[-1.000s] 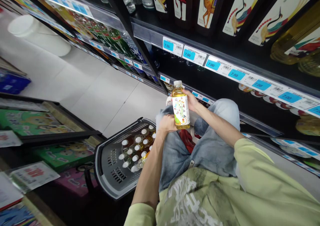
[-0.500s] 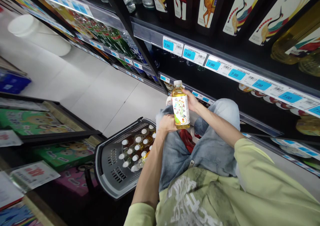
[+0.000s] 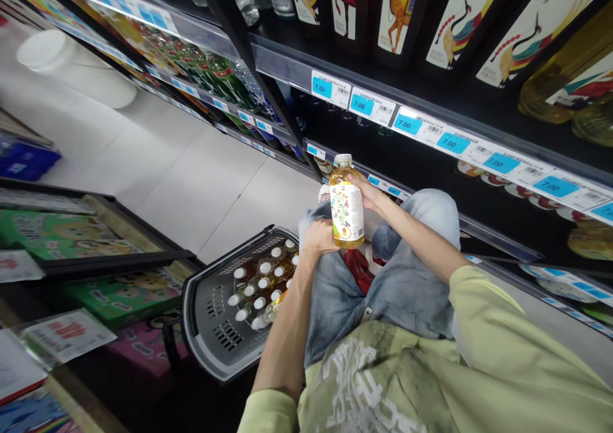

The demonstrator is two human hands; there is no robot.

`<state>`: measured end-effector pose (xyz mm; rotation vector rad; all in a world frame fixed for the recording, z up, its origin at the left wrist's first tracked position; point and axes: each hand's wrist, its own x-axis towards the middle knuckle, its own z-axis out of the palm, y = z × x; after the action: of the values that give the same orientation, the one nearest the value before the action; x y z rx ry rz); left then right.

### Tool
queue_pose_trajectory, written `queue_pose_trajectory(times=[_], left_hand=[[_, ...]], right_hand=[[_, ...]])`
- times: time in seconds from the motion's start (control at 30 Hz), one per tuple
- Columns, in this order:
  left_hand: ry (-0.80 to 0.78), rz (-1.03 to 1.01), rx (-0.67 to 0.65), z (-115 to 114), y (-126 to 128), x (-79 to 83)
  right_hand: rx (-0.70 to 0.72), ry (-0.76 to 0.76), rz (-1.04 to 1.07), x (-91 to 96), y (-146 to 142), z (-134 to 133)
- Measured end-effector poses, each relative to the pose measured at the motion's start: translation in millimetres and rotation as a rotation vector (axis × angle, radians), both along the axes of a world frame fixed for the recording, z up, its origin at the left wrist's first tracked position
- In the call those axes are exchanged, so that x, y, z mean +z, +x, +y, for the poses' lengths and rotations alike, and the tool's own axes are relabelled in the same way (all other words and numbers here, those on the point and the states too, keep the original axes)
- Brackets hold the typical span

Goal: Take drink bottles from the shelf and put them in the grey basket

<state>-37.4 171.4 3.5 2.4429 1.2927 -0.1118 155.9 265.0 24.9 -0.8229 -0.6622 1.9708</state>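
Note:
A bottle of yellow drink (image 3: 347, 209) with a white cap and a colourful printed label stands nearly upright above my knees, its label facing me. My right hand (image 3: 368, 193) is closed around its upper right side, below the neck. Against its lower left side is my left hand (image 3: 320, 236), closed, with the fingers mostly hidden behind the bottle. To the left of my left forearm, a grey shopping basket (image 3: 204, 318) holds several white-capped bottles (image 3: 263, 283) standing close together.
A shelf edge (image 3: 407, 123) with price tags runs along the right, with large bottles above it. Green-wrapped packages (image 3: 115, 296) sit on a low display at left. A white bucket (image 3: 76, 69) lies on the floor farther up the aisle.
The bottle has turned slightly in my hands, bringing more of the label's right side and a barcode into sight. Its cap has shifted a little to the right. The basket stays put.

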Motion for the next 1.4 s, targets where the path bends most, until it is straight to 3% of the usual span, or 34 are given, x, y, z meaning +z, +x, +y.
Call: queue_pose_trajectory(times=[0.4, 0.7, 1.07, 1.4], left_hand=[[0.031, -0.04, 0.053, 0.8, -3.3, -1.0], [0.035, -0.038, 0.066, -0.2, -1.8, -1.6], [-0.014, -0.023, 0.04, 1.4, -0.8, 2.9], [-0.01, -0.021, 0.015, 2.3, 0.9, 6.1]], right_hand=[[-0.175, 0.13, -0.103, 17.1, -1.4, -9.2], [-0.11, 0.171, -0.056, 24.7, 5.2, -3.4], [-0.225, 0.192, -0.291, 1.9, -1.3, 2.1], [-0.223, 0.233, -0.316, -4.7, -0.5, 4.1]])
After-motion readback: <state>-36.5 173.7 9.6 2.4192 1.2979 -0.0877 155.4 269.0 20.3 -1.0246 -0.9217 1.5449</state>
